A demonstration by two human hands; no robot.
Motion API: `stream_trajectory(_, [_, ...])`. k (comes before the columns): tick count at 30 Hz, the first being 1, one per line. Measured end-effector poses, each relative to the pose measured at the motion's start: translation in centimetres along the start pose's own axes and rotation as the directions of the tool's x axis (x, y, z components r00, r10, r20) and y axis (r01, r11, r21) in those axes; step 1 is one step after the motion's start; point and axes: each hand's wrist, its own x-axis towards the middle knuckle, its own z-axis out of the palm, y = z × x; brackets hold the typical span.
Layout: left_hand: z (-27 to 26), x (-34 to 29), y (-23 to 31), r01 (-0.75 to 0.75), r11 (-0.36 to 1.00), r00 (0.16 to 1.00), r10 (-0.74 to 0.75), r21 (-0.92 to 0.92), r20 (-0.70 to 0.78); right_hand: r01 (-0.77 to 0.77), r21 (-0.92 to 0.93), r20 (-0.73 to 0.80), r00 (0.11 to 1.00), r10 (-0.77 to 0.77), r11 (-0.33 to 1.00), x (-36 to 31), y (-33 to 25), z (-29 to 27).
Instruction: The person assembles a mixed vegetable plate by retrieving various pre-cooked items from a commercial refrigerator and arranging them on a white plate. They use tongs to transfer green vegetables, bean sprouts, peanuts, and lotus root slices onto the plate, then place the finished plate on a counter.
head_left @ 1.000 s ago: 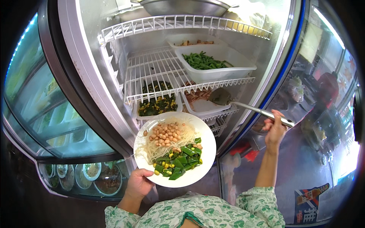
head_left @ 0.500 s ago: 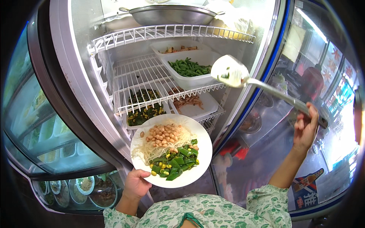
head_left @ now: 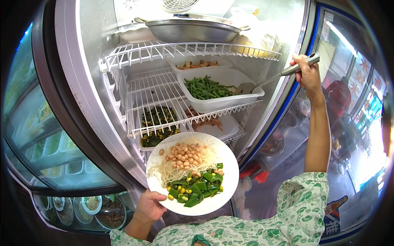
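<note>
My left hand (head_left: 150, 207) grips the lower left rim of a white plate (head_left: 229, 180), thumb on top. On the plate lie pale shredded strips (head_left: 166, 169), a heap of peanuts (head_left: 184, 155), and cut green peppers with yellow beans (head_left: 197, 187). My right hand (head_left: 307, 74) is wrapped round the grey handle of a metal serving spatula (head_left: 271, 79). Its blade rests in a white tub (head_left: 223, 103) on the refrigerator shelf, beside chopped green beans (head_left: 207, 88). The blade's tip is partly hidden by the tub and food.
A wide metal pan (head_left: 193, 31) stands on the upper wire shelf (head_left: 147, 55). Behind the tub is another food tray (head_left: 227, 64). Lower down are a tray of greens with yellow beans (head_left: 158, 123) and a white tray (head_left: 230, 127). An open glass door (head_left: 283, 164) flanks the right.
My right hand has moved up and forward, bringing the spatula's blade down into the green bean tub. The plate has shifted slightly right and lower in view. The view has tilted slightly upward.
</note>
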Motion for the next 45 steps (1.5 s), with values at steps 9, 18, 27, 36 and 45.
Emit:
stream_trajectory(9, [1.7,-0.1,0.6,0.006,1.0,1.0,-0.005,0.017,-0.025,-0.469,0.411,0.148,0.881,0.45,0.782,-1.5,4.6,2.2])
stream_trajectory(18, [2.9,-0.6,0.7,-0.03,0.997,0.997,0.035,0.066,-0.076,-0.415,0.453,0.204,0.91,0.361,0.789,-2.0,3.9,7.2])
stream_trajectory(27, [3.7,-1.4,0.3,-0.058,0.998,0.993,0.059,0.019,-0.105,-0.616,0.589,0.465,0.788,0.404,0.524,-3.9,4.7,13.5])
stream_trajectory(36, [4.0,-1.9,-0.3,-0.078,0.997,0.992,0.077,-0.002,-0.097,-0.538,0.752,0.345,0.813,0.468,0.38,-4.4,4.6,15.4])
stream_trajectory(45, [4.3,-2.2,-0.4,-0.125,0.992,0.988,0.125,-0.002,-0.091,-0.496,0.792,0.306,0.828,0.47,0.357,-3.6,5.7,13.4])
